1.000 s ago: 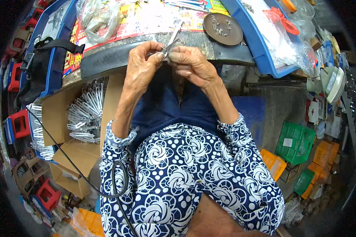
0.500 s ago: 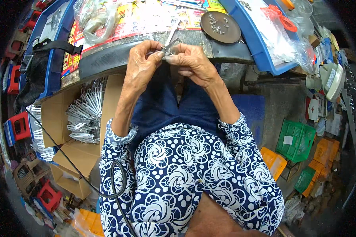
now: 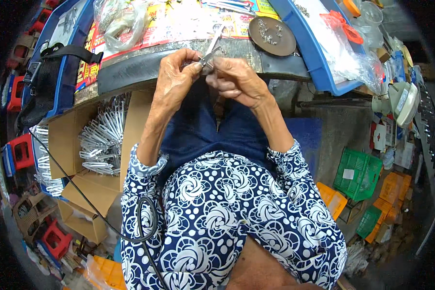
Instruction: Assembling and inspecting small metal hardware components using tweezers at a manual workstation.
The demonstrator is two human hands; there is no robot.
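Observation:
My left hand point(image 3: 176, 76) is closed in a pinch on a flat silver metal bracket point(image 3: 214, 41), just in front of the table edge. One long arm of the bracket points away over the tabletop, and a shorter piece sticks out between the hands. At the bracket's near end, my right hand point(image 3: 240, 81) has its thumb and forefinger pressed together, the other fingers curled under. Whatever sits between those right fingertips is too small to make out. Beyond my right hand, a round brown dish point(image 3: 287, 44) holds small metal parts point(image 3: 264, 30).
Blue trays flank the work, one on the left point(image 3: 64, 94) with a black strap point(image 3: 75, 52) over it, one on the right point(image 3: 320, 68). A plastic bag point(image 3: 123, 36) lies on printed sheets. Below left, a cardboard box point(image 3: 63, 150) holds many metal brackets point(image 3: 104, 137).
The right fingers have curled further inward and the right hand has rolled slightly. The bracket's long arm has swung a little to the right. My left hand has barely moved.

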